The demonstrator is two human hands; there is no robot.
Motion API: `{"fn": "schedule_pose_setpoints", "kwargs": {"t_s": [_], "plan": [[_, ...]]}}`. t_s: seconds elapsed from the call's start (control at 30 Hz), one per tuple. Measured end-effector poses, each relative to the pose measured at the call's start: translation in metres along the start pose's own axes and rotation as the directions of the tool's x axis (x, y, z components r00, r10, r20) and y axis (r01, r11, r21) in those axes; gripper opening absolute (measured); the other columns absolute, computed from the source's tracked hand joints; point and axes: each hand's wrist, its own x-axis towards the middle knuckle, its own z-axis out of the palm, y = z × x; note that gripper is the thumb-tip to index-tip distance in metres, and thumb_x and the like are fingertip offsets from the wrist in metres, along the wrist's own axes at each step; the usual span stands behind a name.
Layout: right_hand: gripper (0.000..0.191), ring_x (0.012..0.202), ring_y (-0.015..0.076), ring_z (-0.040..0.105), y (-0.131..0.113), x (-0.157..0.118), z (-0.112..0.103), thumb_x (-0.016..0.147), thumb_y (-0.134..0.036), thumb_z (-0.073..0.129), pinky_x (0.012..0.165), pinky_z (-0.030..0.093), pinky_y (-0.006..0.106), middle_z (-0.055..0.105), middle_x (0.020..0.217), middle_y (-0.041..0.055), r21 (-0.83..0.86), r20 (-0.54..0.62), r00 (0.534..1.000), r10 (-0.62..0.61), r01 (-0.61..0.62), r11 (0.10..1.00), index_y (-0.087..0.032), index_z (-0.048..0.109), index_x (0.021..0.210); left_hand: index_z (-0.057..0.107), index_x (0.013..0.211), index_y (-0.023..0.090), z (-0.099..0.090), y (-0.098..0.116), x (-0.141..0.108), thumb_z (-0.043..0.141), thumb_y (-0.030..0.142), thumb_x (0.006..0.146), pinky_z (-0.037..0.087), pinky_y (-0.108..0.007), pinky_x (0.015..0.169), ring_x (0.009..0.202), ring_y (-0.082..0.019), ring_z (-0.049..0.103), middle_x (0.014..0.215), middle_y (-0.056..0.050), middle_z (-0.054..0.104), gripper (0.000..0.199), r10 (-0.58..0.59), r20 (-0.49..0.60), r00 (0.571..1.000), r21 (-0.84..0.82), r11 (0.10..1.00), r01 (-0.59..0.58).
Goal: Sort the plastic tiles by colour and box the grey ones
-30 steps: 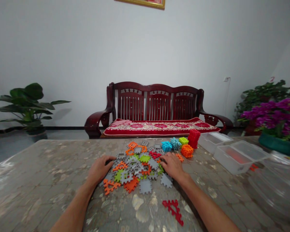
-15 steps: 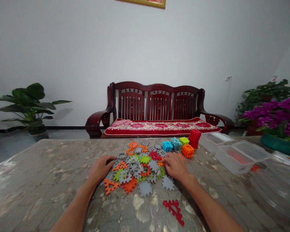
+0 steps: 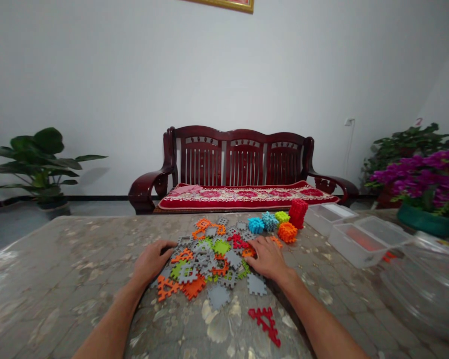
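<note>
Flat notched pieces in grey, orange, green and red lie in a loose heap on the table (image 3: 78, 279). At the heap's left edge rests my left hand (image 3: 152, 260), thumb and fingers apart and nothing in it. My right hand (image 3: 267, 257) lies over the heap's right edge, fingers spread, touching grey and orange pieces (image 3: 248, 252). Nearer to me is a red triangular piece (image 3: 265, 324), apart from the rest. Behind my right hand stand stacks of blue (image 3: 256, 225), teal, green, orange (image 3: 287, 232) and red pieces (image 3: 298, 213).
Clear plastic boxes (image 3: 355, 252) and a transparent lid (image 3: 426, 289) sit at the right, beside purple flowers in a green pot (image 3: 430, 219). A wooden bench (image 3: 145, 187) with a red cushion stands beyond the table.
My right hand has shifted slightly within the heap, its fingers more spread. Some grey pieces near the front have moved or turned a little. The whole view has drifted slightly.
</note>
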Motion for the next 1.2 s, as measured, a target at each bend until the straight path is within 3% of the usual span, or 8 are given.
{"fn": "schedule_pose_setpoints", "kwargs": {"t_s": [0.13, 0.33, 0.47, 0.7, 0.83, 1.03, 1.2], "plan": [[0.042, 0.121, 0.0254, 0.054, -0.005, 0.001, 0.001, 0.085, -0.025, 0.057, 0.103, 0.035, 0.036, 0.067, 0.129, 0.0073, 0.049, 0.002, 1.0, 0.021, -0.021, 0.999, -0.024, 0.067, 0.125, 0.077, 0.108, 0.024, -0.001, 0.001, 0.0, 0.05, 0.037, 0.085, 0.048, -0.036, 0.102, 0.111, -0.025, 0.067, 0.116, -0.006, 0.077, 0.039, -0.009, 0.002, 1.0, -0.009, 1.0, 0.009], [0.04, 0.118, 0.0294, 0.057, -0.008, 0.0, 0.005, 0.087, -0.037, 0.062, 0.1, 0.038, 0.038, 0.069, 0.124, 0.0109, 0.027, -0.053, 0.995, 0.081, -0.079, 0.996, -0.022, 0.066, 0.123, 0.077, 0.11, 0.025, -0.001, 0.003, -0.002, 0.051, 0.037, 0.085, 0.048, -0.038, 0.103, 0.112, -0.026, 0.066, 0.117, -0.006, 0.076, 0.038, -0.039, 0.002, 0.999, -0.017, 0.999, 0.039], [0.038, 0.119, 0.0282, 0.058, -0.009, 0.001, 0.006, 0.088, -0.031, 0.06, 0.101, 0.039, 0.037, 0.07, 0.122, 0.0116, 0.023, -0.06, 0.994, 0.087, -0.085, 0.996, -0.021, 0.065, 0.124, 0.078, 0.109, 0.024, 0.001, 0.0, -0.001, 0.051, 0.037, 0.085, 0.048, -0.038, 0.103, 0.112, -0.026, 0.066, 0.117, -0.006, 0.076, 0.038, -0.024, -0.002, 1.0, -0.026, 0.999, 0.024], [0.052, 0.118, 0.0287, 0.061, -0.004, -0.007, -0.004, 0.086, -0.029, 0.061, 0.099, 0.043, 0.036, 0.069, 0.126, 0.0127, 0.053, 0.005, 0.991, 0.134, -0.134, 0.99, -0.017, 0.058, 0.137, 0.077, 0.109, 0.023, 0.001, -0.002, 0.001, 0.05, 0.035, 0.086, 0.048, -0.036, 0.102, 0.112, -0.025, 0.067, 0.116, -0.007, 0.077, 0.038, -0.008, 0.006, 1.0, -0.015, 1.0, 0.009], [0.046, 0.117, 0.0293, 0.062, -0.003, -0.01, -0.007, 0.085, -0.02, 0.055, 0.098, 0.042, 0.037, 0.07, 0.123, 0.0147, 0.0, 0.013, 0.993, 0.114, -0.114, 0.993, -0.017, 0.062, 0.13, 0.077, 0.109, 0.023, -0.001, 0.001, 0.0, 0.049, 0.036, 0.086, 0.049, -0.036, 0.102, 0.112, -0.025, 0.067, 0.116, -0.006, 0.077, 0.039, -0.016, 0.004, 1.0, -0.014, 1.0, 0.016], [0.049, 0.114, 0.0301, 0.063, -0.006, -0.01, -0.003, 0.079, -0.016, 0.055, 0.096, 0.043, 0.036, 0.071, 0.12, 0.0168, -0.022, -0.021, 0.99, 0.143, -0.143, 0.989, -0.014, 0.063, 0.128, 0.078, 0.108, 0.024, -0.003, 0.003, 0.0, 0.05, 0.037, 0.085, 0.049, -0.038, 0.102, 0.111, -0.026, 0.067, 0.115, -0.006, 0.077, 0.039, -0.004, 0.008, 1.0, -0.019, 1.0, 0.005], [0.051, 0.11, 0.029, 0.064, 0.014, -0.006, -0.012, 0.08, -0.022, 0.059, 0.092, 0.044, 0.033, 0.072, 0.119, 0.0156, 0.056, -0.127, 0.963, 0.239, -0.233, 0.971, -0.014, 0.06, 0.13, 0.078, 0.109, 0.024, -0.001, 0.002, 0.001, 0.05, 0.037, 0.086, 0.048, -0.037, 0.103, 0.112, -0.026, 0.067, 0.116, -0.007, 0.077, 0.038, -0.01, 0.011, 1.0, -0.022, 1.0, 0.01]]}}
